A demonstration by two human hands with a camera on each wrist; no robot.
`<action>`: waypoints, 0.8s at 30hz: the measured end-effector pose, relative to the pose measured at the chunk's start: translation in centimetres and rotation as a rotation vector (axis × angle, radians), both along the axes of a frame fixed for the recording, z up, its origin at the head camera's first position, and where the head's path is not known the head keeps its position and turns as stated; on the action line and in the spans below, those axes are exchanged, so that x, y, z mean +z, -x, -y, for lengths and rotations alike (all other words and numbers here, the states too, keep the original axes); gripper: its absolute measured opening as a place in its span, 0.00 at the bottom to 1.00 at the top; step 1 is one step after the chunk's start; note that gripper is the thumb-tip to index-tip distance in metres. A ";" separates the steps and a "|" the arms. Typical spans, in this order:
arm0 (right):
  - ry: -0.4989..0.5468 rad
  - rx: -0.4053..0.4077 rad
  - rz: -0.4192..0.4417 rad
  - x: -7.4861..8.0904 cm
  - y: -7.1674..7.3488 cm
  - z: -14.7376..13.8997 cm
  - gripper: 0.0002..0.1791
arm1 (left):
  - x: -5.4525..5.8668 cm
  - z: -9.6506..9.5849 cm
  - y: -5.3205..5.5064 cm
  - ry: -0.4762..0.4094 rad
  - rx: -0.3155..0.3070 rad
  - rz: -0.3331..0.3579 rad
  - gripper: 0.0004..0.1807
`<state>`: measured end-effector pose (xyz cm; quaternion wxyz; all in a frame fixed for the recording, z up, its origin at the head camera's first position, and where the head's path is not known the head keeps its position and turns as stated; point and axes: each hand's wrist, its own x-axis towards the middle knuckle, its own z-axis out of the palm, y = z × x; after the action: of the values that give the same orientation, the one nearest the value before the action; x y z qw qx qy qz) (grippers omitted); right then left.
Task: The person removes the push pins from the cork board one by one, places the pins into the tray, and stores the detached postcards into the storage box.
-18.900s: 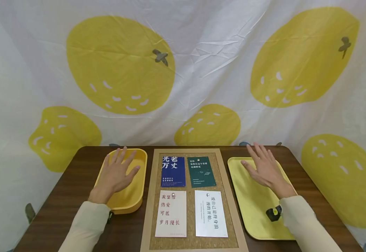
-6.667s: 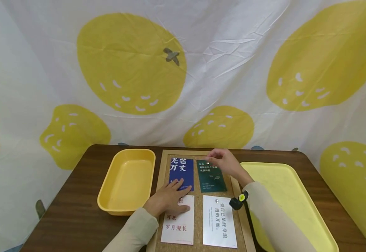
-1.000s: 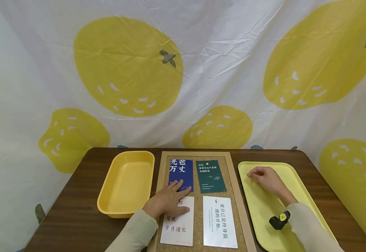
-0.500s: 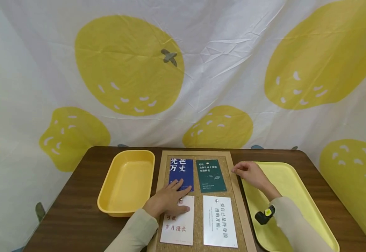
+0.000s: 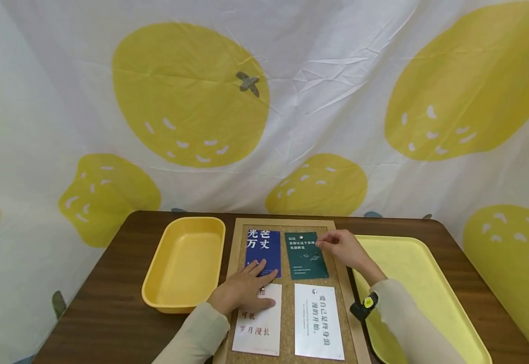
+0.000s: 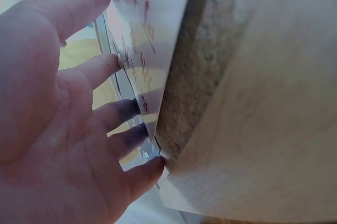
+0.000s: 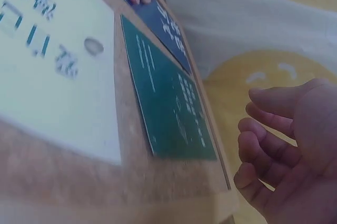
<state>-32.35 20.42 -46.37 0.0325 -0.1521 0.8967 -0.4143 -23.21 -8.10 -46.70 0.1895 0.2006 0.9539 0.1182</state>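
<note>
Wooden table (image 5: 105,283), lemon-print curtain (image 5: 309,121) behind. Left grip (image 5: 241,291) lies spread over the blue card (image 5: 262,253) and red-lettered card (image 5: 259,339) on a corkboard (image 5: 288,308); right grip (image 5: 347,250), loosely released, hovers by the green card (image 5: 306,264).

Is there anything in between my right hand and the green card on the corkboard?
Nothing visible does: the right hand hovers near the green card, with only open air between them in the right wrist view.
</note>
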 end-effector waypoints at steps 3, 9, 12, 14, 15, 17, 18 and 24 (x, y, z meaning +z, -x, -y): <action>0.015 0.016 0.012 0.0 0.1 0.9 0.06 | 0.0 0.0 0.0 0.004 -0.003 -0.005 0.40; 0.043 0.017 0.041 -0.1 0.1 2.5 0.05 | -0.1 -0.1 0.0 0.002 -0.003 -0.001 0.40; 0.062 0.019 0.051 -0.2 0.1 3.0 0.05 | -0.1 -0.1 0.0 0.002 0.001 0.003 0.40; 0.068 0.026 0.045 -0.3 0.2 3.3 0.05 | -0.1 -0.1 0.0 0.005 0.003 0.004 0.40; 0.066 0.034 0.038 -0.4 0.3 3.4 0.06 | -0.1 -0.1 0.1 0.005 0.003 0.003 0.40; 0.062 0.035 0.039 -0.5 0.4 3.7 0.05 | 0.0 -0.1 0.1 0.004 0.001 0.003 0.41; 0.057 0.035 0.041 -0.6 0.5 3.9 0.05 | 0.0 0.0 0.0 0.004 -0.001 0.003 0.41; 0.073 0.033 0.078 -0.8 1.0 5.3 0.06 | -0.1 0.1 0.1 -0.001 -0.015 -0.013 0.41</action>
<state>-33.33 15.11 -47.19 0.0688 -0.1516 0.8765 -0.4517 -23.29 -8.19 -46.85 0.1841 0.2083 0.9536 0.1159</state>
